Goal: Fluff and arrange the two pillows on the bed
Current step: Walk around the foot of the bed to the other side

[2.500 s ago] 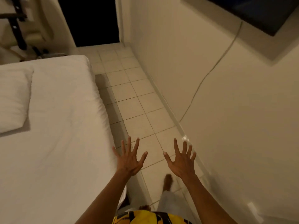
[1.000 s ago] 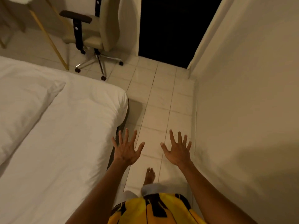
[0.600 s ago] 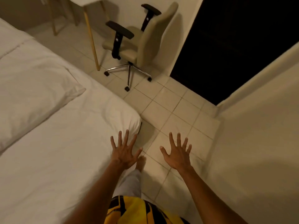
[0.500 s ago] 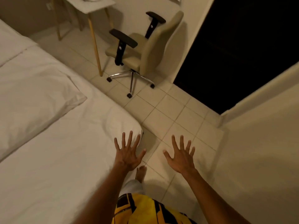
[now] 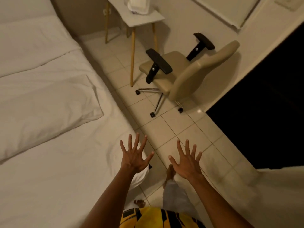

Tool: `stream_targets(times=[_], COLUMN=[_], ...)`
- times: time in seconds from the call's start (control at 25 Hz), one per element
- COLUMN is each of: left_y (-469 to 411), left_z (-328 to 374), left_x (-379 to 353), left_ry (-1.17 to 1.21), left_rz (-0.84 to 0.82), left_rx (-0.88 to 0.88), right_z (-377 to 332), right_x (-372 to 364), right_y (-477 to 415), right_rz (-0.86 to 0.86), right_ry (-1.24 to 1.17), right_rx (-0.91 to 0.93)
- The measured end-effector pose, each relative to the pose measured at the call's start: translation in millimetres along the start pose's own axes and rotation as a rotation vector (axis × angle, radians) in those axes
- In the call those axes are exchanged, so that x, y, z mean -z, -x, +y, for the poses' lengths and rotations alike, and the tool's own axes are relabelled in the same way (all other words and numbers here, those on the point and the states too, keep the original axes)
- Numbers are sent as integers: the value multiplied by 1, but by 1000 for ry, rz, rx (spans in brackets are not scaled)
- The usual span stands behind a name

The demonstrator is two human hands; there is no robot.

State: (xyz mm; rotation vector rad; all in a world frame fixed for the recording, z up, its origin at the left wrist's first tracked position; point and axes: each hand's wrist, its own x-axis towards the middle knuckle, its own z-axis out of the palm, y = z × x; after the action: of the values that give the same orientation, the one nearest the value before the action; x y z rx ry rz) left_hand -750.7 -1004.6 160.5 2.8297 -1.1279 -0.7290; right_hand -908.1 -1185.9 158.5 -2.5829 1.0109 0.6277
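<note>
A white pillow (image 5: 44, 106) lies flat on the white bed (image 5: 54, 175) at the left. A second white pillow (image 5: 32, 43) lies farther back against the head end, next to the first. My left hand (image 5: 134, 157) hovers over the bed's near corner, fingers spread, holding nothing. My right hand (image 5: 186, 162) is held out beside it over the tiled floor, also spread and empty. Both hands are well short of the pillows.
A beige office chair (image 5: 181, 74) with black armrests stands on the tiled floor (image 5: 184, 129) to the right of the bed. A small white side table (image 5: 141, 18) on wooden legs stands behind it. A dark doorway (image 5: 266, 104) opens at the right.
The view has swung left around the bed's corner, bringing the chair, the table and the second pillow into sight. Both hands stay spread and empty in front of me.
</note>
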Motion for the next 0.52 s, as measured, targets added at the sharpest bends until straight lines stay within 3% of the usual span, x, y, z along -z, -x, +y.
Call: stream_targets(times=[0.24,0.52], left_y=[-88,-158], left_z=[42,19], left_x=[32,74], left_ry=[76,169], left_rz=[2,91], left_rx=[206,494], right_z=[5,-30], right_x=[80,147], right_y=[-129,-251], right_rz=[-13,-21], right_ry=[110,257], right_rx=[286,543])
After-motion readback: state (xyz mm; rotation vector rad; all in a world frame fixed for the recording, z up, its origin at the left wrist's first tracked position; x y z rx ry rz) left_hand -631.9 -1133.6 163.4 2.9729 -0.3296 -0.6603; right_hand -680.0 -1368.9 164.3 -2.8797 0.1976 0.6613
